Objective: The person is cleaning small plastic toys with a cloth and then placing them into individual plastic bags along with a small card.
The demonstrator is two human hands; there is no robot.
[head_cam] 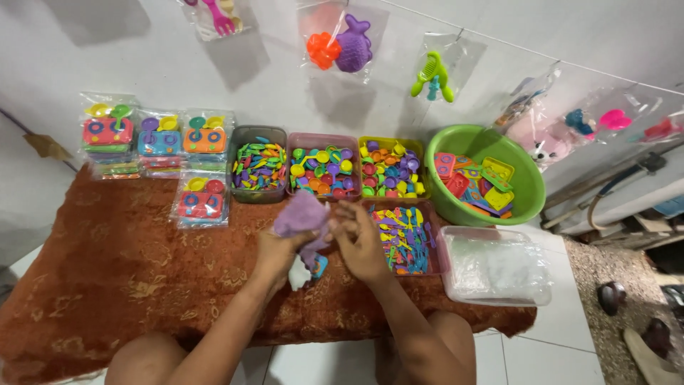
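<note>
The left hand (274, 253) and right hand (360, 246) meet above the brown cloth (128, 271), just before the trays. Both close on a purple toy (303, 214), the left from below, the right from the side. The toy's shape is blurred. A clear bag (299, 274) and a blue piece (318, 267) hang beneath, partly hidden by the hands. The right wrist covers the near edge of the utensil tray (410, 239). The green basin (524, 185) holds flat coloured trays.
</note>
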